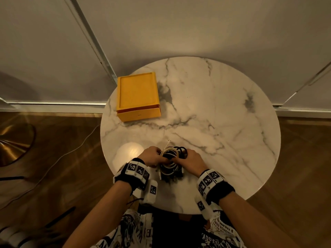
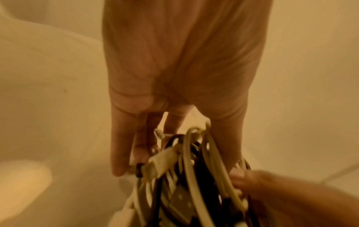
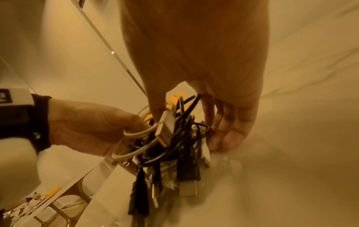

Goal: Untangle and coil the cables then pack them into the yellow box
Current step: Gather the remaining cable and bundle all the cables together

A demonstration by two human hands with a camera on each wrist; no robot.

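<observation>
At the near edge of the round marble desk (image 1: 223,108), a tangled bundle of white and black cables (image 1: 171,161) sits between both hands, its plugs hanging down toward the desk top. From the bundle's left, the left hand (image 1: 151,156) has its grip clamped on a few white loops, thumb and fingers pinching them, as the right wrist view shows. From the right, the right hand (image 1: 192,161) has its thumb pressed on a white plug in the tangle, with its other fingers curled round the bundle's far side and their tips on the desk. Well apart from the cables, toward the far left of the desk, stands the yellow box (image 1: 138,96), its drawer slightly out. Beyond the desk lie a wooden floor (image 1: 53,149) and pale curtains (image 1: 179,24).
</observation>
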